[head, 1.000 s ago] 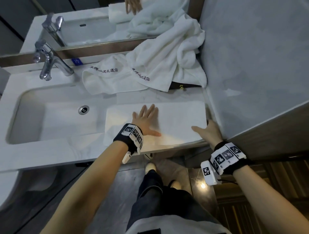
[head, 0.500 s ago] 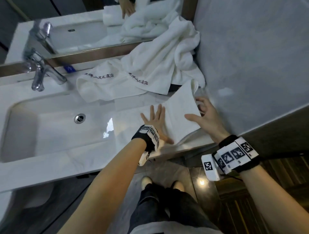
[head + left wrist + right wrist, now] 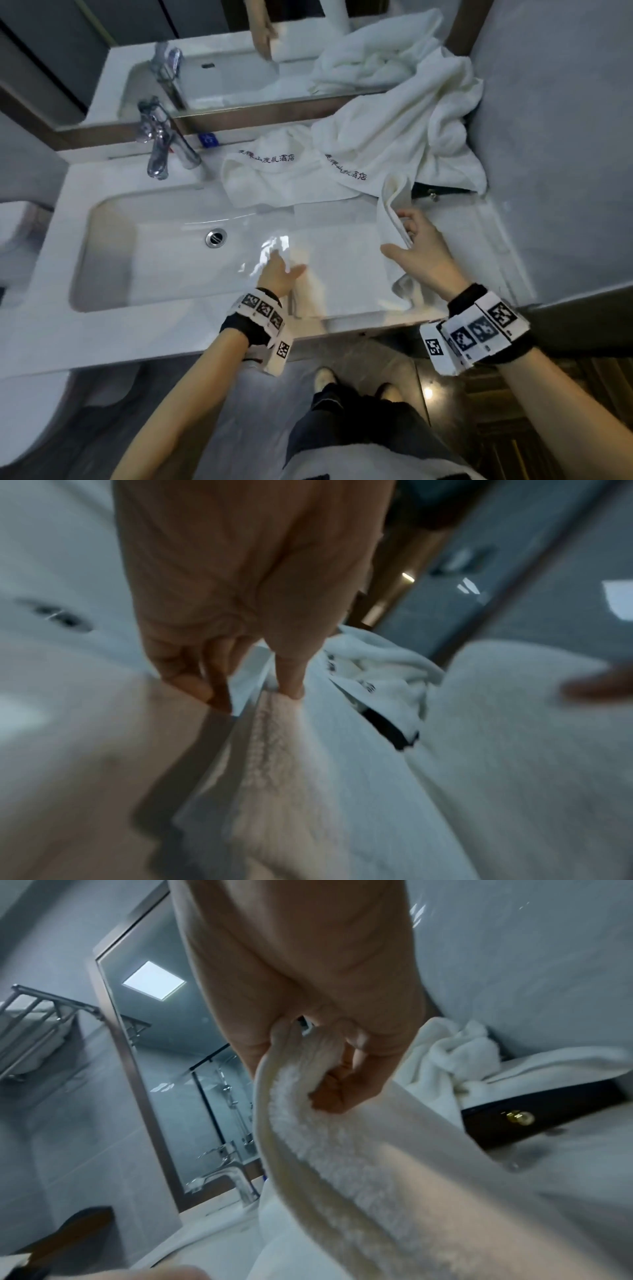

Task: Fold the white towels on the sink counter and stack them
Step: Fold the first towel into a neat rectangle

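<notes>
A white towel lies flat on the counter right of the basin. My right hand grips its right end, thumb and fingers curled round the doubled edge, and holds that end lifted and turned over toward the left. Over the towel's left edge my left hand has straight fingers, and the thumb tip touches the terry edge. Two unfolded white towels with dark lettering lie at the back, one small, one big and crumpled.
The sink basin with its drain is to the left, the chrome tap behind it. A mirror runs along the back. A grey wall closes the right side. A dark box with a brass knob sits under the big towel.
My right hand has taken the towel's right end, lifted it and swung it leftward. My left hand slid from the towel's middle to its left edge.
</notes>
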{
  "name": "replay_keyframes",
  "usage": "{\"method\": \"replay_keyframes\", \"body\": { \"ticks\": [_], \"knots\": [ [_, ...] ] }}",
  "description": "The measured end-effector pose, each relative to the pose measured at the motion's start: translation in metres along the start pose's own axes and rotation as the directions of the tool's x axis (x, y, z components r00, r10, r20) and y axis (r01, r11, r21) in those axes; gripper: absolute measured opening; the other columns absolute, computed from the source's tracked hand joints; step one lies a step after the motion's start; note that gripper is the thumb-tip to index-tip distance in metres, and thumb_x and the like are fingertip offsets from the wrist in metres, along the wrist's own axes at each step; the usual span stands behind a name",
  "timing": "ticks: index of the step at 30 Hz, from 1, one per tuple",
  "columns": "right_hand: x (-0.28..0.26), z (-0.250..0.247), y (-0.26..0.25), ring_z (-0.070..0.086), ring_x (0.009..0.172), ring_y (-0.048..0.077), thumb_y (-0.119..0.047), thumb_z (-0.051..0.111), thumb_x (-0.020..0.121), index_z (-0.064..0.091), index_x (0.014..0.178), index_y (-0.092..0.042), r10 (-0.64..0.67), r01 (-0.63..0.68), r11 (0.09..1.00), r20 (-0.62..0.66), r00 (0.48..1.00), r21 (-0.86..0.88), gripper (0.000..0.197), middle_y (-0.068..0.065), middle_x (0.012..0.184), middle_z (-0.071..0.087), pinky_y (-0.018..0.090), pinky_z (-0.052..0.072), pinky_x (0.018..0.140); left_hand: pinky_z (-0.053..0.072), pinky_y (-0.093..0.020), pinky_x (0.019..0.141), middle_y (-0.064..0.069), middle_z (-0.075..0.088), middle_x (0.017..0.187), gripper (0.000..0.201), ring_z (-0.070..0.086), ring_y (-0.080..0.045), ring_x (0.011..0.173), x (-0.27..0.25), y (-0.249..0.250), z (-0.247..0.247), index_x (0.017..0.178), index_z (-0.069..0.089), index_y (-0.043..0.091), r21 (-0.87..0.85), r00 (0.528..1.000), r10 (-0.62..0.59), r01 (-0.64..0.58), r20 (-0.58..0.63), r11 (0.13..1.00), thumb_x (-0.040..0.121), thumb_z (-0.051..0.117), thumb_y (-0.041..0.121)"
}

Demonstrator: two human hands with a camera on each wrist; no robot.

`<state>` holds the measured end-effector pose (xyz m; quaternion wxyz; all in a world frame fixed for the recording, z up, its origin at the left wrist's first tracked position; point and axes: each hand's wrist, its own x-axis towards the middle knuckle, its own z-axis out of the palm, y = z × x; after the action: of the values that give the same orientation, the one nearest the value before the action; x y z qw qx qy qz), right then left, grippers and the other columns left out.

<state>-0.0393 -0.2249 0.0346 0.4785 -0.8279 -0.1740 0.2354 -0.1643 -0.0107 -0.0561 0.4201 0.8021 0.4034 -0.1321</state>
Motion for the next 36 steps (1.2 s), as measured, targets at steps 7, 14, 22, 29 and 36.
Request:
{"method": "replay_keyframes", "body": {
  "ticks": [7, 14, 22, 29, 36],
  "knots": [
    [0.008, 0.074, -0.015, 0.056, 0.105, 0.024, -0.019, 0.062, 0.077, 0.041, 0.124, -0.022, -0.021, 0.037, 0.965, 0.063, 0.998, -0.261, 0.051, -0.001, 0.12, 0.056, 0.034, 0.044, 0.084, 0.044, -0.042, 0.103, -0.021, 0.065, 0.115, 0.034, 0.06, -0.032, 0.11, 0.006, -0.023, -0.011, 0.112, 0.062, -0.009, -0.252, 0.997, -0.001, 0.021, 0.079, 0.967, 0.087, 0.065, 0.014],
    [0.001, 0.141, -0.008, 0.055, 0.114, 0.027, -0.019, 0.059, 0.078, 0.036, 0.131, -0.024, -0.028, 0.133, 0.879, 0.229, 0.973, -0.458, 0.057, 0.0, 0.135, 0.053, 0.031, 0.042, 0.083, 0.044, -0.029, 0.078, -0.027, 0.066, 0.093, 0.032, 0.058, -0.021, 0.081, 0.01, -0.034, -0.009, 0.1, 0.065, -0.009, -0.324, 0.998, 0.045, -0.032, 0.035, 0.945, 0.084, 0.068, 0.018],
    [-0.001, 0.148, 0.006, 0.055, 0.106, 0.02, -0.033, 0.061, 0.085, 0.039, 0.139, -0.015, 0.051, 0.125, 0.905, 0.396, 0.917, -0.406, 0.061, 0.003, 0.119, 0.056, 0.028, 0.042, 0.089, 0.048, -0.035, 0.094, -0.02, 0.063, 0.119, 0.027, 0.061, -0.029, 0.103, 0.01, -0.034, -0.016, 0.118, 0.061, 0.002, -0.328, 0.998, 0.059, -0.052, 0.011, 0.943, 0.094, 0.051, 0.009],
    [0.028, 0.079, 0.048, 0.037, 0.134, 0.031, -0.016, 0.05, 0.094, 0.044, 0.137, -0.009, -0.347, 0.285, 0.787, -0.01, 0.938, -0.547, 0.044, 0.011, 0.143, 0.043, 0.037, 0.027, 0.111, 0.01, -0.039, 0.12, -0.01, 0.017, 0.158, 0.052, 0.009, -0.026, 0.147, -0.004, 0.015, 0.006, 0.149, 0.017, 0.011, 0.301, 0.766, 0.566, -0.486, -0.305, 0.82, 0.1, 0.033, 0.02],
    [0.039, 0.091, 0.083, -0.025, 0.142, 0.013, -0.05, 0.028, 0.096, -0.001, 0.152, -0.024, -0.212, 0.279, 0.588, 0.188, 0.959, -0.76, 0.068, -0.004, 0.161, -0.01, 0.038, -0.017, 0.114, -0.01, -0.049, 0.117, 0.001, -0.025, 0.155, 0.068, -0.025, -0.019, 0.143, 0.004, -0.006, 0.045, 0.148, -0.013, 0.024, 0.492, 0.901, 0.422, -0.322, -0.104, 0.809, 0.097, 0.021, 0.052]
  ]
}}
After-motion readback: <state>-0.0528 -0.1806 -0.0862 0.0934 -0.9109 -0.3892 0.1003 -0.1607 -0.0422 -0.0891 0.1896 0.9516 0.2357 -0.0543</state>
